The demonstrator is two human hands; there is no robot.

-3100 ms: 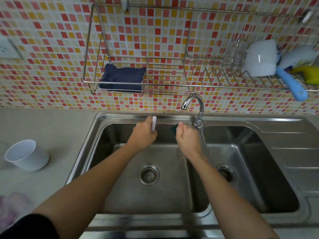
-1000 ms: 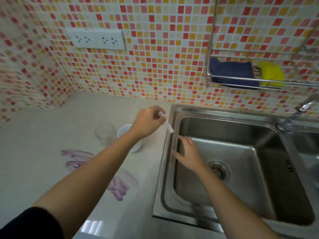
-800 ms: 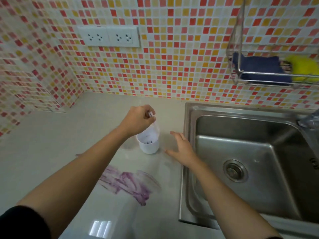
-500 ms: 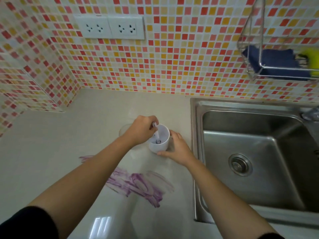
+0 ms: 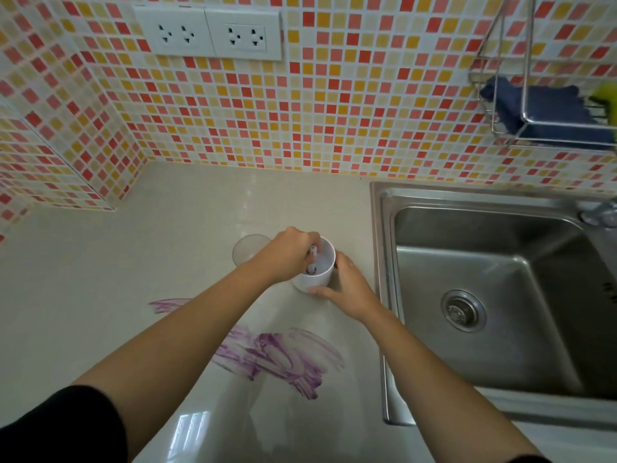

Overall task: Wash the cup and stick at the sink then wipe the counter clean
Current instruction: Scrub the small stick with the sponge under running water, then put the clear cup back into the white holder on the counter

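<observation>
A white cup (image 5: 320, 275) stands upright on the pale counter (image 5: 167, 248), just left of the steel sink (image 5: 484, 295). My left hand (image 5: 287, 255) is above the cup's left rim, fingers closed on a short white stick (image 5: 312, 260) that reaches down into the cup. My right hand (image 5: 347, 289) wraps the cup's right side, thumb along its base. A purple smear (image 5: 277, 355) spreads over the counter in front of the cup, partly under my left forearm.
A clear glass (image 5: 248, 248) stands behind my left hand. A wire rack (image 5: 534, 121) on the tiled wall holds a dark blue cloth (image 5: 547, 108) and something yellow. Wall sockets (image 5: 207, 33) sit above the counter. The faucet (image 5: 601, 212) shows at the right edge.
My hands left the sink for the counter. The left hand carried the stick over and lowered it into the cup; the right hand went from the sink edge to gripping the cup.
</observation>
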